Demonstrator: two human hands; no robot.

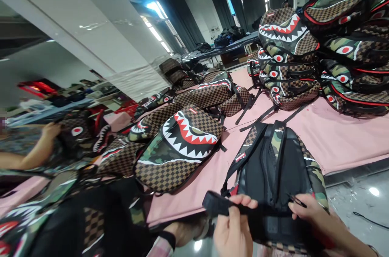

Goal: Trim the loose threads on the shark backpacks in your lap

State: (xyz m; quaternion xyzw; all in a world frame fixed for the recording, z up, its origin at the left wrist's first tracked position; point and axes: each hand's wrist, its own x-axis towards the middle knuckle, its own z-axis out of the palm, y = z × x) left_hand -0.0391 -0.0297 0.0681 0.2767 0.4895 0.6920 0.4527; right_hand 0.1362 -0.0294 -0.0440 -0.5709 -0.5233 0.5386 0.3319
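Observation:
A backpack (261, 168) lies back side up at the pink table's front edge, its black padded back and shoulder straps showing. My left hand (234, 228) is closed on a wide black strap (216, 204) in front of the bag's lower left side. Over the lower right of the padded back, my right hand (310, 212) is closed around small dark thread snips (298, 200); their blades are hard to make out. Left of this bag lies another backpack (182, 149), front up, with a shark-mouth print, camouflage and brown checks.
Stacked shark-print backpacks (287, 58) stand at the back right, with another stack (355, 62) beside them. More bags lie along the left. A co-worker's arm (30, 153) reaches in at far left; another person's wrist (172, 234) shows at bottom centre. A pillar (91, 18) rises behind.

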